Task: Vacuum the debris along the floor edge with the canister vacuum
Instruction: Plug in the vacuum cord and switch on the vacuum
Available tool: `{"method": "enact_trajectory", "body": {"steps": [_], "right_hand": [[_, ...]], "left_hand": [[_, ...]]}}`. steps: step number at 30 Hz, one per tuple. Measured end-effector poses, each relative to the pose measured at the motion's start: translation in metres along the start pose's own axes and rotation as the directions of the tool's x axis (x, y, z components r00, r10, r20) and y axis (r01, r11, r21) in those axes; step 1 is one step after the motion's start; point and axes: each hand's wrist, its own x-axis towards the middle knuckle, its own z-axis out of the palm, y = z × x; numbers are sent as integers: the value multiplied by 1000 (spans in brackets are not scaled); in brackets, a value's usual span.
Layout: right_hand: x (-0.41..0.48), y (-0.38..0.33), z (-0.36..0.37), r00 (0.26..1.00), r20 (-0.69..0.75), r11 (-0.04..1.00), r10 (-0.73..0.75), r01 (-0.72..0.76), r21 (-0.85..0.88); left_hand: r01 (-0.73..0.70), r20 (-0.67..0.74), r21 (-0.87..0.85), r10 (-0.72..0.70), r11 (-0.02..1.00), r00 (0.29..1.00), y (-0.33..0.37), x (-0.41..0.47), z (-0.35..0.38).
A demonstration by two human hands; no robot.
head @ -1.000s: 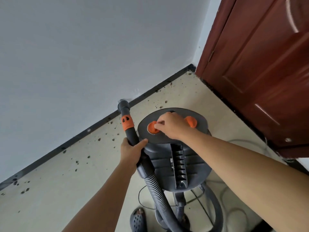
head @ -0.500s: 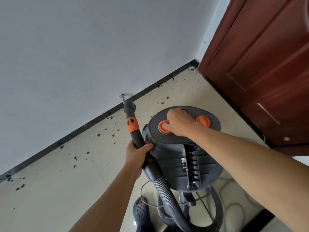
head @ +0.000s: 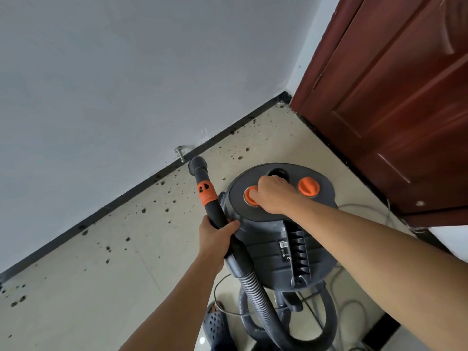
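We have our left hand (head: pixel 215 235) wrapped tight around the black wand (head: pixel 214 211) of the vacuum, just below its orange collar (head: pixel 206 192), fingers closed on the tube. Our right hand (head: pixel 272 196) rests on top of the canister vacuum (head: pixel 278 236), fingers curled down onto the left of 2 orange knobs (head: pixel 250 196); we cannot tell whether they pinch it or only press. The other orange knob (head: pixel 309 187) sits bare just beside that hand.

The canister is a dark grey drum with a flat oval lid and a ribbed slot down its side. The ribbed grey hose (head: pixel 255 287) runs from the wand under our left hand and loops beneath the drum. The open nozzle (head: pixel 198 165) points toward the black baseboard (head: pixel 126 196). Dark debris (head: pixel 144 211) speckles the pale floor (head: pixel 76 287) along that edge, beyond both hands. A red-brown door (head: pixel 392 110) stands to the right.
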Motion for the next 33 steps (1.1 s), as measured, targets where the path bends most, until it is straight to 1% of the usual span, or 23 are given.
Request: {"method": "enact_trajectory", "body": {"steps": [5,7,10,11,13,14,15,16,18,19,20,21,22,23,24,25,26,27,28,29,30,31,33], "right_hand": [[3,-8,0,991,64,972,121,-131,194],[3,-10,0,985,101,931,143,-168,325],[3,-12,-1,965,162,796,207,-262,546],[4,-13,-1,949,199,732,244,-314,605],[2,-15,-1,907,281,565,313,-415,713],[1,-16,-2,893,311,497,325,-441,747],[0,-16,-3,886,334,465,323,-456,759],[-1,-16,-3,883,353,467,311,-465,752],[-4,-13,-2,888,364,513,280,-459,726],[-5,-10,-1,900,348,533,264,-437,725],[-7,-5,-2,925,283,577,254,-380,723],[-9,3,-3,956,155,667,249,-285,688],[-13,14,-7,972,-20,788,236,-179,589],[-18,28,-12,958,-201,897,204,-101,430],[-23,41,-21,924,-344,964,169,-81,255],[-27,55,-31,893,-425,987,150,-114,109],[-30,69,-40,879,-449,984,163,-177,10],[-31,83,-48,889,-414,966,193,-246,-77],[-31,93,-53,915,-342,948,215,-280,-153],[-27,102,-54,941,-255,939,222,-277,-204],[-23,109,-53,961,-165,945,223,-254,-204],[-18,113,-50,972,-85,959,219,-231,-167],[-8,117,-42,979,-16,975,202,-203,-94]], "left_hand": [[-9,5,13,9,1000,1000,0,0,-1],[-5,5,17,5,1000,1000,0,-1,0],[3,1,27,-3,1000,1000,1,-2,1],[6,-1,29,-6,1000,1000,1,-3,1],[9,-5,33,-8,999,1000,2,-3,2],[8,-6,31,-8,999,1000,2,-4,2],[6,-5,28,-6,1000,1000,3,-4,2],[4,-5,26,-4,1000,1000,3,-4,2],[2,-3,24,-2,1000,1000,4,-5,2],[2,-3,22,-2,1000,1000,4,-6,2],[1,-3,22,-1,1000,1000,3,-6,2],[0,-5,23,0,1000,1000,3,-6,1],[-1,-5,24,2,1000,1000,2,-6,1],[-6,-6,22,6,1000,1000,2,-6,1],[-11,-7,21,11,1000,1000,2,-5,2],[-14,-10,24,14,1000,1000,2,-5,2],[-14,-15,29,15,999,1000,2,-5,3],[-14,-19,31,15,999,1000,2,-5,4],[-15,-24,33,16,999,1000,2,-6,5],[-18,-28,36,19,999,999,2,-6,6],[-21,-31,41,22,999,999,3,-6,6],[-23,-32,46,25,999,999,3,-6,6],[-29,-33,54,30,998,999,3,-7,6]]}}
